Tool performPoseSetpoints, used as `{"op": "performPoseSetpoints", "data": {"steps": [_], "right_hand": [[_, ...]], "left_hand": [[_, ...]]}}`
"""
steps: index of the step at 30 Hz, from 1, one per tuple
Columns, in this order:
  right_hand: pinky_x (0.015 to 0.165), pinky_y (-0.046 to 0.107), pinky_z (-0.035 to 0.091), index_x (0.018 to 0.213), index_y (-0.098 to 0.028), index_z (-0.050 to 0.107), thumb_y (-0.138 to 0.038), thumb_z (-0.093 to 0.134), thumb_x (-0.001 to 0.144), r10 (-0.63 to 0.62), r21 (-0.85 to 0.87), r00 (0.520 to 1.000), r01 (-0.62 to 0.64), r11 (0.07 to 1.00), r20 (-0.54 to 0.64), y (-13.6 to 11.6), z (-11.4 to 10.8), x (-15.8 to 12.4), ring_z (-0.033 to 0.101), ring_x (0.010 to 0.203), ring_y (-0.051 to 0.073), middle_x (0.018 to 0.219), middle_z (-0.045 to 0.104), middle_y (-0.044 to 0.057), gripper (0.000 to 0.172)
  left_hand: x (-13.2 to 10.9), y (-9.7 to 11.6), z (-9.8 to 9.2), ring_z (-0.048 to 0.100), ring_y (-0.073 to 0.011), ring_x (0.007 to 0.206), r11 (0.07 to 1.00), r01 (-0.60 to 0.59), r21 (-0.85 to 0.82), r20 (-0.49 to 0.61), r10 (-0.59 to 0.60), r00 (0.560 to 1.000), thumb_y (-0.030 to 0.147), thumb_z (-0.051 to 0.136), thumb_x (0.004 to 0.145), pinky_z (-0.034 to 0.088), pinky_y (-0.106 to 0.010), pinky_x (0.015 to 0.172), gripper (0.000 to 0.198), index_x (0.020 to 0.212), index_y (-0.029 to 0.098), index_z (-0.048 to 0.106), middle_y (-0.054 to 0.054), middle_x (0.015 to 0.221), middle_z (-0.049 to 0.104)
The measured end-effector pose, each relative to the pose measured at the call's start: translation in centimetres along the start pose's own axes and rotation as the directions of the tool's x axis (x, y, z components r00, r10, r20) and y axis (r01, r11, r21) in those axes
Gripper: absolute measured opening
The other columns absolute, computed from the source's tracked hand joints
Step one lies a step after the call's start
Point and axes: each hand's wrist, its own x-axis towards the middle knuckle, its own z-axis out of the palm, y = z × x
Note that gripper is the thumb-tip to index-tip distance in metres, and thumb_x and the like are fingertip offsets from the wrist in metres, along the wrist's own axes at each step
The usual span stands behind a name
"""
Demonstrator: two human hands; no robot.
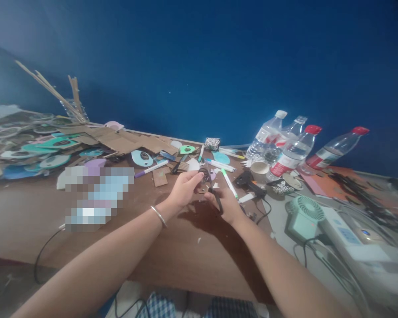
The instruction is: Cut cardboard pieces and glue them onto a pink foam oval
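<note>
Over the middle of the brown table (185, 247), my right hand (230, 207) is closed around dark-handled scissors (215, 199), whose blades point away from me. My left hand (184, 192), with a silver bangle (158, 216) at the wrist, pinches a small brownish piece (203, 189) right beside the blades. The fingers partly cover this piece, and its exact kind is blurred. Just beyond both hands lie a green-capped marker (230, 183), a small cardboard square (159, 176) and a light blue cut-out with a dark leaf pattern (142, 157).
Cardboard sheets (119, 140) and a pile of coloured cut-outs (53, 143) spread along the back left. At right stand several plastic bottles (290, 161), with a black glue gun (248, 183), a green fan (305, 216) and a power strip (343, 229) nearby. A pixelated object (101, 194) lies at left.
</note>
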Motion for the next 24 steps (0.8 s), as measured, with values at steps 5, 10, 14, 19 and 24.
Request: {"op": "performPoseSetpoints", "data": {"steps": [5,10,14,19,24], "right_hand": [[0.048,0.024,0.027,0.055,-0.014,0.053,-0.059,0.048,0.073,-0.005,0.013,1.0,0.005,1.0,0.0,0.23,0.06,0.13,0.038,0.052,0.012,0.048,0.041,-0.002,0.048],[0.048,0.023,0.026,0.05,-0.016,0.046,-0.059,0.049,0.072,0.02,0.023,1.0,-0.02,1.0,0.004,0.34,0.1,0.17,0.035,0.05,0.011,0.048,0.036,-0.003,0.049],[0.047,0.023,0.024,0.049,-0.016,0.043,-0.059,0.05,0.071,0.035,-0.001,0.999,-0.035,0.999,0.002,0.22,0.06,0.16,0.034,0.05,0.01,0.048,0.035,-0.003,0.049],[0.047,0.022,0.025,0.049,-0.016,0.045,-0.057,0.051,0.071,0.03,-0.007,0.999,-0.03,1.0,0.017,-0.07,-0.09,0.16,0.034,0.05,0.01,0.046,0.035,-0.004,0.047],[0.046,0.022,0.025,0.049,-0.016,0.046,-0.056,0.05,0.073,0.018,-0.02,1.0,-0.017,1.0,0.016,0.17,-0.08,0.15,0.036,0.049,0.011,0.045,0.037,-0.003,0.047]], "left_hand": [[0.2,-0.26,-0.23,0.036,-0.0058,0.043,0.999,-0.035,0.016,0.01,0.034,0.999,0.034,0.048,0.077,0.028,-0.018,0.042,0.031,0.053,0.015,0.044,0.004,0.046,0.041],[0.29,-0.49,-0.39,0.035,-0.0055,0.043,0.998,-0.054,0.03,0.013,0.054,0.998,0.033,0.046,0.079,0.027,-0.018,0.043,0.031,0.053,0.015,0.043,0.004,0.046,0.041],[0.36,-0.63,-0.46,0.035,-0.0054,0.043,0.998,-0.059,0.018,0.002,0.059,0.998,0.033,0.047,0.078,0.027,-0.018,0.043,0.031,0.053,0.015,0.043,0.004,0.046,0.04],[0.36,-0.63,-0.54,0.036,-0.0056,0.043,0.997,-0.071,0.013,-0.032,0.072,0.997,0.034,0.046,0.079,0.027,-0.018,0.042,0.031,0.055,0.015,0.047,0.004,0.047,0.041],[0.39,-0.63,-0.59,0.036,-0.0059,0.043,0.996,-0.08,0.024,-0.055,0.081,0.995,0.036,0.046,0.079,0.027,-0.018,0.042,0.033,0.054,0.015,0.046,0.004,0.047,0.04]]}}
